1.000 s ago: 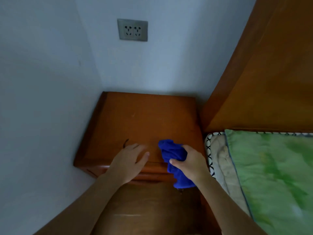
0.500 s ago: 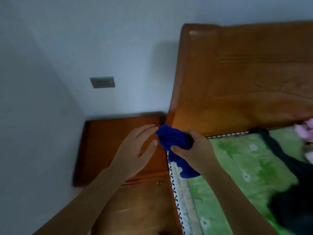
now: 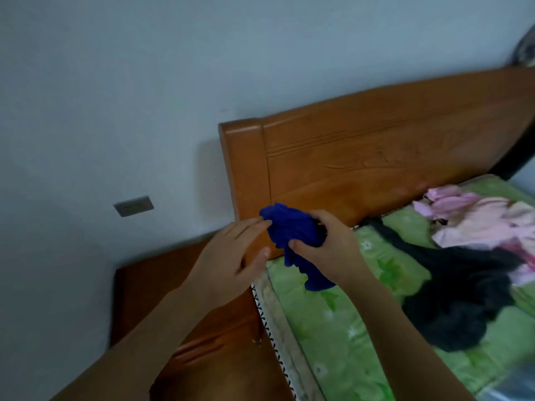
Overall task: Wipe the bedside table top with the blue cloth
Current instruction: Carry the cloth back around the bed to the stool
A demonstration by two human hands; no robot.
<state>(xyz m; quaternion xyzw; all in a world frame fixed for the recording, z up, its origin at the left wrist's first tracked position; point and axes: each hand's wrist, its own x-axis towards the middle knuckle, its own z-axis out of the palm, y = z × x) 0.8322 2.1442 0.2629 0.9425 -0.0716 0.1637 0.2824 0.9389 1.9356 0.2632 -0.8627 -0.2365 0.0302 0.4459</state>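
The blue cloth [image 3: 292,233] is bunched up in the air, in front of the headboard's left end and over the bed's edge. My right hand [image 3: 327,250] grips it, with a tail hanging below the fist. My left hand [image 3: 231,261] is spread, its fingertips touching the cloth's left side. The wooden bedside table [image 3: 150,285] stands in the wall corner at lower left, its top partly hidden by my left arm. No hand touches the table.
A wooden headboard [image 3: 376,169] rises on the right. The bed has a green sheet [image 3: 347,328] with a black garment [image 3: 469,290] and pink clothes [image 3: 477,221] on it. A wall socket [image 3: 133,206] sits above the table.
Both hands have lifted off the table top and moved up and right with the cloth, over the bed's edge. The view has swung right toward the bed.
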